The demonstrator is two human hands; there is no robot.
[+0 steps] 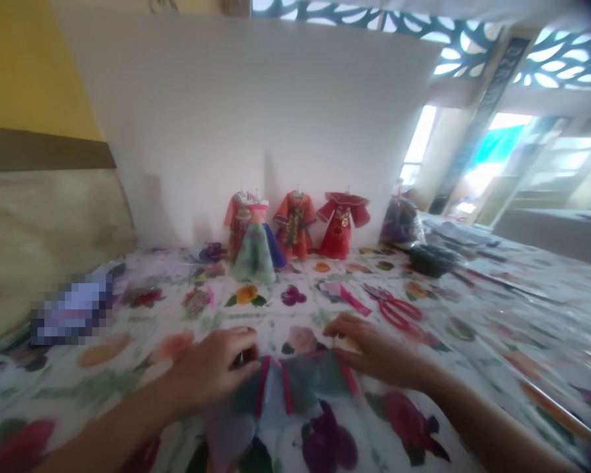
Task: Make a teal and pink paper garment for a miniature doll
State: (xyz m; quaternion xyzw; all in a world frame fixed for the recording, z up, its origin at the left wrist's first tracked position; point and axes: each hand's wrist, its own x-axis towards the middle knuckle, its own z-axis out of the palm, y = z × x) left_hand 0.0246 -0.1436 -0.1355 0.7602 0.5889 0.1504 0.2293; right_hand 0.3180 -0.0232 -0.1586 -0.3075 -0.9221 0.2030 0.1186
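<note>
A small green piece of cloth with pink trim [305,381], like part of a doll-sized garment, lies on the flowered tablecloth in front of me. At its left side is my left hand [217,368], fingers curved, with a gap between thumb and index finger; the thumb rests at the cloth's edge. My right hand [374,348] lies at the opposite side, its thumb on the upper right corner and its fingers stretched out above. Neither hand appears to pinch the cloth. Beyond the right hand are red-handled scissors [396,309] and a pink strip [355,301].
Miniature dresses stand at the back: a green-skirted one [256,243], an orange one [295,226] and a red one [343,226], before a white board [256,98]. A dark bowl-like object [433,259] and plastic sheeting [536,355] lie right. A blurred-out item [73,309] is left.
</note>
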